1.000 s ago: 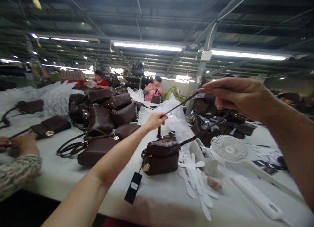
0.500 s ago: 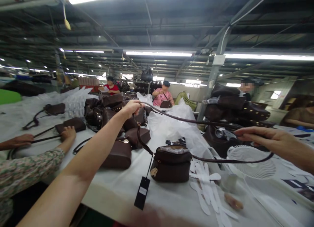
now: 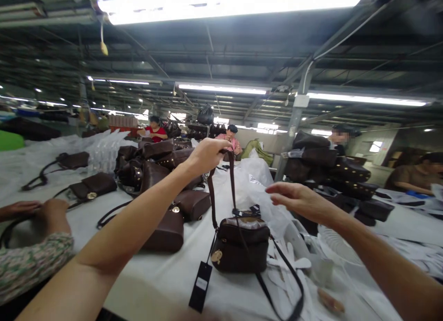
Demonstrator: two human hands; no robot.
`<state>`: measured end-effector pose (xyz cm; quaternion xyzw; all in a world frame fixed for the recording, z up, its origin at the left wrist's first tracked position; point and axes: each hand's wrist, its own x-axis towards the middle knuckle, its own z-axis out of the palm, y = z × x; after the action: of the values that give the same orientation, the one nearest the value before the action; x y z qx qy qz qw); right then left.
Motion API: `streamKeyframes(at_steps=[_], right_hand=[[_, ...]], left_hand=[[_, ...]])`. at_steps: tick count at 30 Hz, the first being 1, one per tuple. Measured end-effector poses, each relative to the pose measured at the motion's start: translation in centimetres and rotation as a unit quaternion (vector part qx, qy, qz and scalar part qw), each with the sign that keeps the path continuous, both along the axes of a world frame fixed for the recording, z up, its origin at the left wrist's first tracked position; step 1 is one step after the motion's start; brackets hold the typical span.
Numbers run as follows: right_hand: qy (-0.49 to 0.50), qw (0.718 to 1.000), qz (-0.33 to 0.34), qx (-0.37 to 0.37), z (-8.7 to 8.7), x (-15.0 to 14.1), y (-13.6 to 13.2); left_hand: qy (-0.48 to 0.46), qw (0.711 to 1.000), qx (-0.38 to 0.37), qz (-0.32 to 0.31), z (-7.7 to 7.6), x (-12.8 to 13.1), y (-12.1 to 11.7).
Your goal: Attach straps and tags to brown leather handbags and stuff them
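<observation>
A small dark brown handbag (image 3: 242, 247) stands upright on the white table, its top unzipped with clear plastic showing inside. A black hang tag (image 3: 200, 286) and a round gold charm (image 3: 217, 257) are on its left side. My left hand (image 3: 207, 155) is closed on the bag's long strap (image 3: 212, 196), holding a loop of it up above the bag. The strap's other part droops at the right side toward the table's front. My right hand (image 3: 294, 198) is to the right of the raised loop, fingers stretched out and holding nothing.
More brown bags (image 3: 162, 231) are piled at the left and at the back right. Clear plastic wrapping (image 3: 258, 173) lies behind the bag. White flat strips (image 3: 290, 261) and a white fan (image 3: 341, 242) are at the right. A co-worker's hands (image 3: 51, 215) are at the left.
My left hand has moved right, lifting the strap into a loop. My right hand has let go of the strap and moved left; the strap's right part has dropped. The co-worker's hands have drawn together.
</observation>
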<state>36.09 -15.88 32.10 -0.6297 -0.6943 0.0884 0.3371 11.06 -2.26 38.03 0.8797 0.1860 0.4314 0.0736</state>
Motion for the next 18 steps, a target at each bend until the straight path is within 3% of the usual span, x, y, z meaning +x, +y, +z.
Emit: streamKeyframes(at_steps=[2,4,6,8,11,13,15,18], right_hand=[[0.111,0.992,0.064,0.013,0.6,-3.0,2.0],[0.181,0.975,0.120,0.042,1.2,-5.7,3.9],[0.222,0.961,0.158,0.043,1.6,-7.6,5.5],[0.271,0.946,0.178,0.025,2.1,-8.5,6.5],[0.348,0.915,0.205,0.006,3.0,-8.6,6.9],[0.375,0.902,0.213,-0.001,3.8,-8.2,6.7],[0.387,0.898,0.208,-0.005,4.7,-7.8,6.5],[0.383,0.902,0.197,0.005,5.7,-6.9,6.1]], left_hand=[[0.055,0.982,0.161,0.084,-0.2,0.9,-1.9],[0.106,0.954,0.249,0.132,-0.4,1.7,-3.4],[0.129,0.942,0.276,0.142,-0.4,2.2,-4.2],[0.105,0.952,0.256,0.128,-0.6,2.2,-4.0],[-0.030,0.988,0.141,0.052,-1.6,1.6,-2.3],[-0.122,0.991,0.005,-0.047,-3.2,1.3,-0.9],[-0.144,0.963,-0.169,-0.153,-5.5,1.4,0.0],[-0.086,0.882,-0.389,-0.252,-9.5,1.9,0.7]])
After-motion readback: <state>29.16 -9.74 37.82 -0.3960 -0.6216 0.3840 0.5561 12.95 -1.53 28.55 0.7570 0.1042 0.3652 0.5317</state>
